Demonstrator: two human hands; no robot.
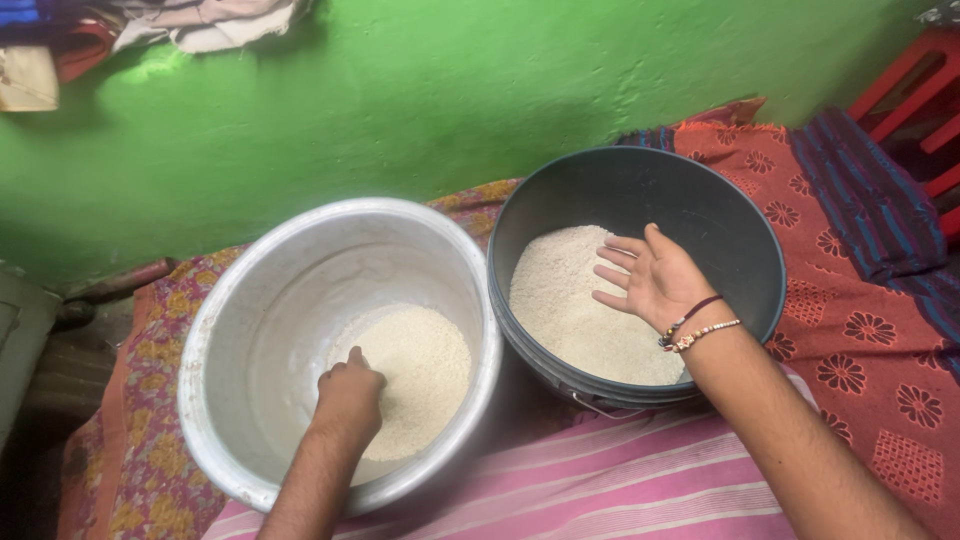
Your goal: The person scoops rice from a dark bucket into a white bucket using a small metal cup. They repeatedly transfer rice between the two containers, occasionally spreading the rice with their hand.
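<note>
A large silver metal pot [215, 330] on the left holds a layer of white rice [425, 355]. My left hand [350, 392] reaches down into it, fingers curled shut and pressed into the rice. Beside it, a dark grey plastic bucket [740, 235] holds a bigger heap of white rice [570, 300]. My right hand [650, 280] hovers inside the bucket just above that heap, palm turned up, fingers spread and empty. Bead and thread bracelets circle its wrist.
Both containers rest on patterned cloths: a pink striped one [610, 480] in front, a red flowered one [860, 330] at right. A green wall [420, 90] stands close behind. Clothes [210, 20] hang at top left, red furniture [920, 90] at top right.
</note>
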